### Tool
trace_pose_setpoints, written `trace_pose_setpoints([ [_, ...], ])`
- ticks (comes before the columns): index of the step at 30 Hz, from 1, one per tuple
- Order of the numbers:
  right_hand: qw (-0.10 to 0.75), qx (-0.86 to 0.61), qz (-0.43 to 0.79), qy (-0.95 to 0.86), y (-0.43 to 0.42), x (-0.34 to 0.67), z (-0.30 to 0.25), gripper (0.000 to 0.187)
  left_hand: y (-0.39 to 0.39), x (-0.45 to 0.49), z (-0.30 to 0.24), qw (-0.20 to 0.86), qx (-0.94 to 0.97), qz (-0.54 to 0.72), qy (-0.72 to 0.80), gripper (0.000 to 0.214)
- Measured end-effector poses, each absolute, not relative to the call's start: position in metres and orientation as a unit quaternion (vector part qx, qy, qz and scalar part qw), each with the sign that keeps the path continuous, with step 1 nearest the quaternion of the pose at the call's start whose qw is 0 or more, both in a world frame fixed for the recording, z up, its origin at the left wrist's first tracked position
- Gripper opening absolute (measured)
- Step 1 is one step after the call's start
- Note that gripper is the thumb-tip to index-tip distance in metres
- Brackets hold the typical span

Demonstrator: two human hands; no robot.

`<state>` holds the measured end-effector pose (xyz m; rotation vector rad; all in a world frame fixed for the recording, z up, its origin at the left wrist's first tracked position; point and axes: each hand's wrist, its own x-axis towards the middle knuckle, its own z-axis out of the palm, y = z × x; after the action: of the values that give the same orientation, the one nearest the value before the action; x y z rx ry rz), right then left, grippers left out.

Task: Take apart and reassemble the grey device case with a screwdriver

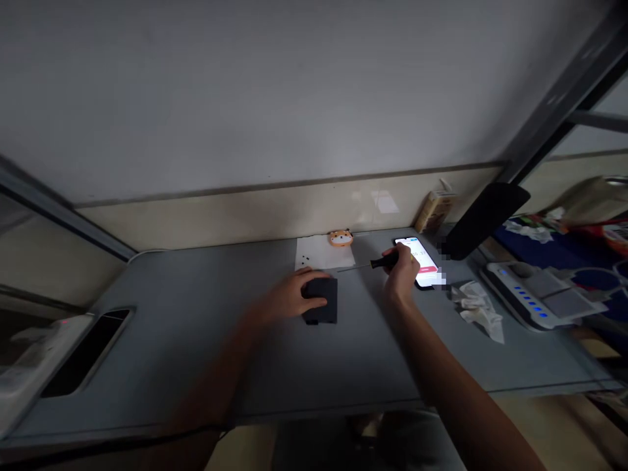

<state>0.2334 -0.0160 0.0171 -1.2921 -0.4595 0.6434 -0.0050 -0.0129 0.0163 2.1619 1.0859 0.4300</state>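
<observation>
Screwdriver gripped in your right hand, fingers closed around its black handle | your left hand with fingers curled over a black rectangular case on the gray table | lit smartphone under your right hand | white paper sheet with small black bits behind the case, orange dog figurine at its far edge
</observation>
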Motion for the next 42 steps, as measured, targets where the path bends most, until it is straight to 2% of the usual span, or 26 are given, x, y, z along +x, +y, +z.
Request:
trace_pose_setpoints([
  [5,0.729,-0.588,0.213,-0.277,-0.021,0.236,0.023,0.036,-0.021,0.004,0.015,0.267,0.781,0.120,0.551,0.057],
  [7,0.720,-0.594,0.161,-0.321,-0.026,0.237,0.027,0.038,-0.018,-0.007,0.017,0.312,0.780,0.095,0.534,0.055],
  [10,0.696,-0.588,0.133,-0.390,-0.034,0.237,0.034,0.040,-0.013,-0.026,0.023,0.443,0.786,0.042,0.430,0.063],
  [17,0.579,-0.544,0.157,-0.586,-0.051,0.224,0.037,0.042,-0.019,-0.020,0.028,0.343,0.829,0.097,0.431,0.056],
  [23,0.628,-0.507,0.024,-0.590,-0.053,0.231,0.026,0.045,-0.022,-0.006,0.015,0.297,0.844,0.128,0.428,0.052],
  [27,0.665,-0.488,-0.045,-0.563,-0.055,0.227,0.024,0.049,-0.019,-0.004,0.003,0.271,0.853,0.139,0.425,0.058],
  [31,0.643,-0.403,0.001,-0.651,-0.058,0.205,0.021,0.046,-0.016,-0.006,0.002,0.294,0.852,0.132,0.413,0.078],
  [33,0.613,-0.373,0.022,-0.696,-0.060,0.196,0.018,0.043,-0.015,-0.007,0.006,0.306,0.850,0.136,0.407,0.081],
  [37,0.568,-0.395,0.038,-0.721,-0.061,0.194,0.019,0.046,-0.017,-0.010,0.018,0.314,0.842,0.144,0.414,0.068],
  [42,0.608,-0.489,0.070,-0.621,-0.058,0.207,0.027,0.049,-0.017,-0.019,0.026,0.320,0.822,0.121,0.454,0.061],
])
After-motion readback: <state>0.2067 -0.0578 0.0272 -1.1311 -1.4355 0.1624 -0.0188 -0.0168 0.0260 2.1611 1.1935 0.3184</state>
